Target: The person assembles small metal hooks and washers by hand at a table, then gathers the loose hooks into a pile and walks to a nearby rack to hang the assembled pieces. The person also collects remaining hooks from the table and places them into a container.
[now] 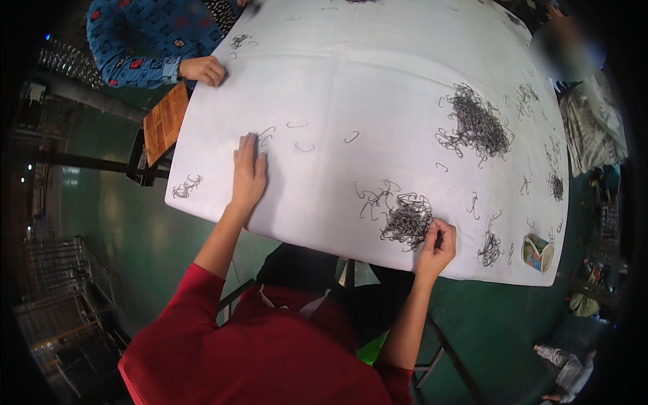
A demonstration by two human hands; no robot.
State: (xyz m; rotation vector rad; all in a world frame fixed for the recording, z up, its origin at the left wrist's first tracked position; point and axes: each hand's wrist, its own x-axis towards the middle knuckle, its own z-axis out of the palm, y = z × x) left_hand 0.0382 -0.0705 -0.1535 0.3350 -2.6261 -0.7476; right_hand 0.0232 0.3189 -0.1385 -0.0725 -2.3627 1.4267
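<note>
My left hand lies on the white-covered table with its fingers stretched out and holding nothing. Just beyond its fingertips are a few dark S-shaped wire hooks. My right hand has thumb and forefinger pinched together at the right side of a near pile of wire hooks. A wire hook at the pile's edge appears to be between those fingertips, mostly hidden by them. Looser hooks spread from the pile's left side, and single hooks lie between my hands.
A bigger hook pile lies farther back at the right. Small clusters and a colourful paper tub are near the right edge. A co-worker's hand rests at the far left edge, above a wooden stool.
</note>
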